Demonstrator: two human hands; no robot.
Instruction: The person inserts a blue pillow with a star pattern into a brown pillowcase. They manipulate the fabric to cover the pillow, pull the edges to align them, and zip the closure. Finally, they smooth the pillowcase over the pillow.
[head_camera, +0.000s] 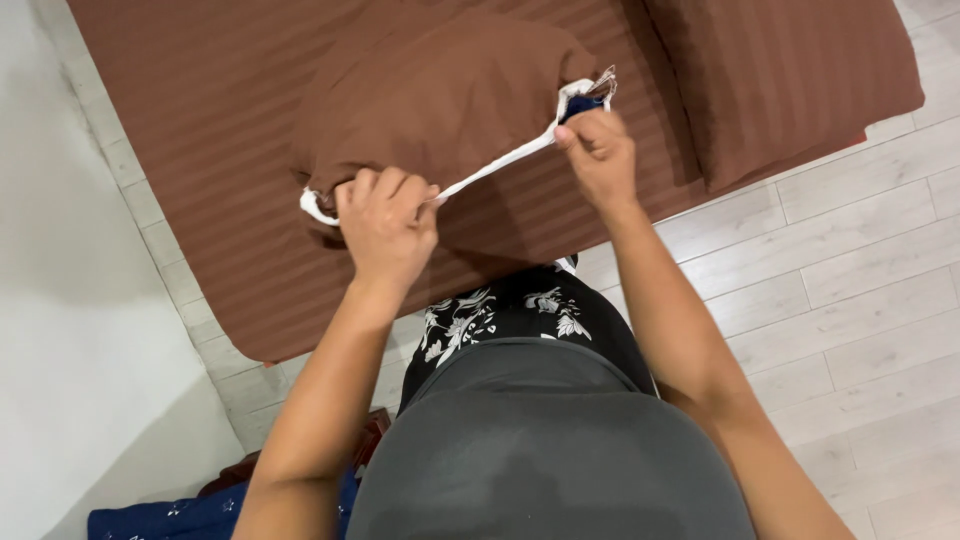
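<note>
Head view | pillow (440, 100) long axis runs lower-left to upper-right | left hand (385, 225), right hand (600, 150) clamp its open edge

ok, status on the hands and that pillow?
Left hand and right hand both pinching the open end of the brown pillowcase, white pillow edge showing. Pillow lies on brown striped bed. Second pillow alongside, clear.

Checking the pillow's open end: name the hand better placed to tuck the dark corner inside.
Right hand, probably: it pinches the white edge beside the dark corner. Left hand grips the far end.
</note>
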